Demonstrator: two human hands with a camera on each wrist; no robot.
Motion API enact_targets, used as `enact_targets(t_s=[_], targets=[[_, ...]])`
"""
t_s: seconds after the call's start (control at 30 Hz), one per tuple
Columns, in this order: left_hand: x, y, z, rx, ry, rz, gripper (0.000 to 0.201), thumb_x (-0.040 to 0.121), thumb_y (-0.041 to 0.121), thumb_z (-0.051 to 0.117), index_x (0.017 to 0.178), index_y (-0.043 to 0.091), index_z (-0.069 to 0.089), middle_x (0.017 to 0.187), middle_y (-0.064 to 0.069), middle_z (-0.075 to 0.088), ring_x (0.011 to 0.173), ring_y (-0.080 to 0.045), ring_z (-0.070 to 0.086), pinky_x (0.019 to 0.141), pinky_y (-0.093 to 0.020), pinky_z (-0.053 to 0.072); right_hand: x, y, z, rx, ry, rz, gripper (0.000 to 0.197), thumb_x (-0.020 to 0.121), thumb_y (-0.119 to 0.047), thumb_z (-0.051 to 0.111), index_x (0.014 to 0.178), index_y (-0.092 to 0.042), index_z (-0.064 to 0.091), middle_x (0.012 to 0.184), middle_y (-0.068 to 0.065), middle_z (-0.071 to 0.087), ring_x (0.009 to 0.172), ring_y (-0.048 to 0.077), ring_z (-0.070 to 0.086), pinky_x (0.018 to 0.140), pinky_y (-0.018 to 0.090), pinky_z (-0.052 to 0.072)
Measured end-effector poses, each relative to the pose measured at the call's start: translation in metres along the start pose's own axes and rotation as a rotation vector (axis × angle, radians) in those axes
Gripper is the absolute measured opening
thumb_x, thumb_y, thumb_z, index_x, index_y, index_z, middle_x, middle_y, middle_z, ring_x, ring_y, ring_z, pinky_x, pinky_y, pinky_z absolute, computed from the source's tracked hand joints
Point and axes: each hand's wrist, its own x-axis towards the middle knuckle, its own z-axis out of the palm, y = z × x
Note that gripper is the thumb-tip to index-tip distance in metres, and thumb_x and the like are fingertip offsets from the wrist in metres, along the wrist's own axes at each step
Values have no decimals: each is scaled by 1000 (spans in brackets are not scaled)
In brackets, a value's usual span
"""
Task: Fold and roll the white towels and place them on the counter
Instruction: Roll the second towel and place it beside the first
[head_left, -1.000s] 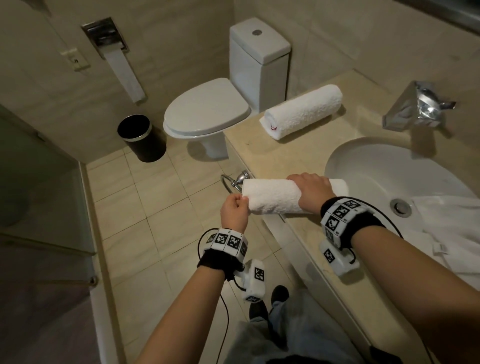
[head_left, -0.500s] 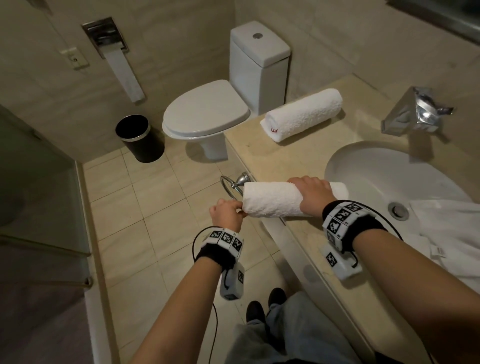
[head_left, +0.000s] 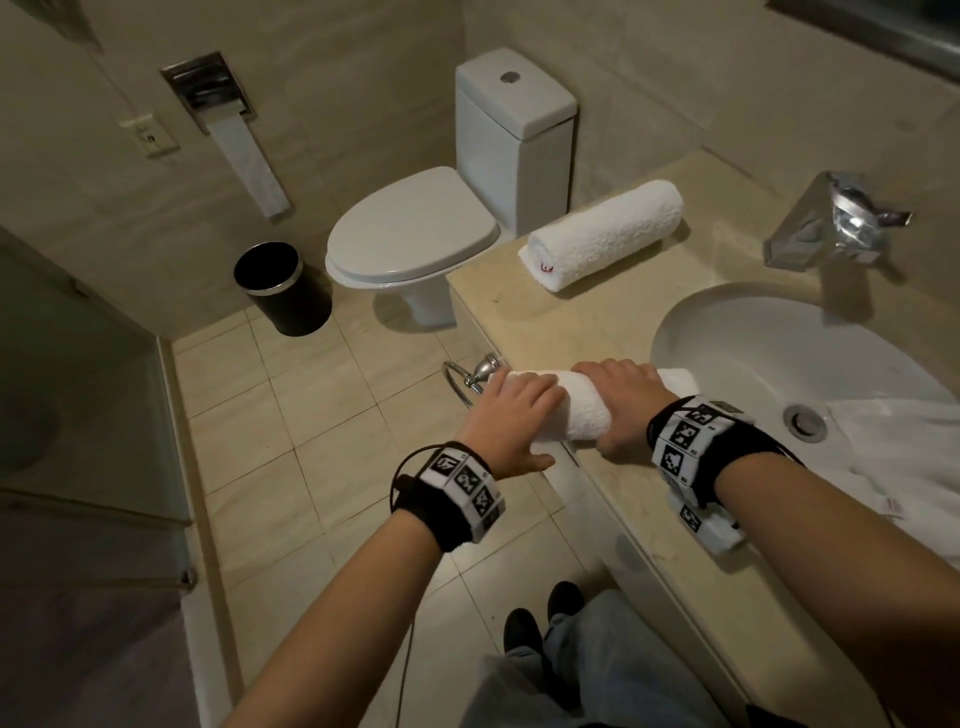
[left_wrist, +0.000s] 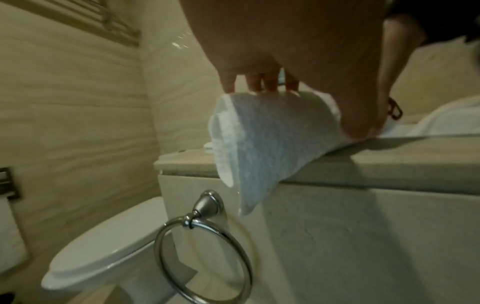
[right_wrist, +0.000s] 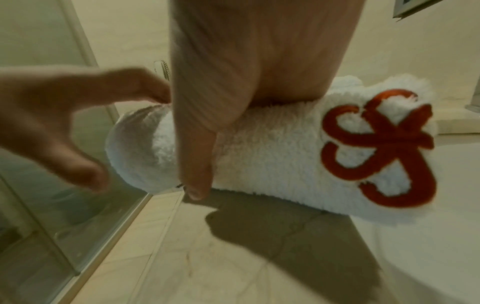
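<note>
A rolled white towel lies across the beige counter at its front edge, its left end hanging over the edge. My left hand wraps that overhanging end, fingers over the top and thumb on the near side. My right hand grips the roll's middle. In the right wrist view the towel shows a red embroidered logo, my thumb lying down its near side. A second rolled towel rests at the counter's far left.
A white sink with a chrome faucet holds a crumpled white cloth. A chrome towel ring hangs on the counter front below the towel. A toilet, a black bin and glass shower panel stand left.
My left hand has left the towel's end face, risen and come to lie over the top of that end. The right hand has stayed on the roll.
</note>
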Motion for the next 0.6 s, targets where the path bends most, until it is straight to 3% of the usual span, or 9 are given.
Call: enact_targets(t_s=[0.1,0.23,0.33,0.47,0.6], targets=[[14,0,13,87,-122,-111,93,77,39,70,147,17,13,150,-12,26,135,-30,31,114,-49,18,-1,0,2,-13,19,-47,84,63,-45,76,132,-26,31,120,-1,47,111,21,45,101,36,34],[16,1,25,69,-96,-178,74,85,21,63,143,17,18,133,-12,47,116,-28,50,101,-40,40,-6,13,5,-78,36,-152,87,63,-38,77,135,-23,31,121,1,49,109,22,50,98,34,40],[18,-1,28,116,-80,-161,70,84,18,64,136,17,18,121,-11,57,103,-26,58,89,-36,47,-12,39,8,-189,62,-110,101,43,-37,82,130,-24,33,110,7,61,90,28,61,78,43,50],[36,-7,24,252,20,-127,87,48,17,88,120,17,38,82,-3,66,63,-21,62,59,-32,50,-8,57,7,-195,25,-17,111,20,-33,84,122,-19,42,94,10,66,69,29,64,57,38,50],[63,-18,17,270,-17,-159,100,32,22,92,117,18,39,77,-3,65,54,-21,59,56,-32,48,16,69,0,-230,16,-7,117,15,-30,87,122,-18,42,91,9,65,66,29,62,52,38,48]])
